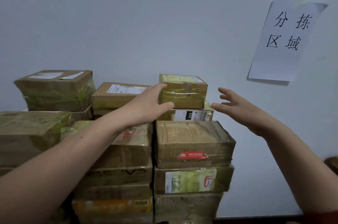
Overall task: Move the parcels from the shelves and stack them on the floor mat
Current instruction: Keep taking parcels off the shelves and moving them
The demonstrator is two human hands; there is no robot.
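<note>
Several taped brown cardboard parcels stand stacked against a white wall. On top of the right-hand stack sits a small parcel [183,91] with a green label. My left hand [148,103] touches its left side, fingers spread along the top edge and the lower front corner, not closed round it. My right hand [236,107] hovers a short way to the right of the small parcel, fingers apart and holding nothing. Under the small parcel lies a box with a white "010" label [193,115], then a larger box with a red sticker [193,143].
Taller stacks stand at the left, topped by a large box [54,90] and a flat box [118,94]. A paper sign [285,39] with black characters hangs on the wall at the right. Another brown object [332,166] shows at the right edge.
</note>
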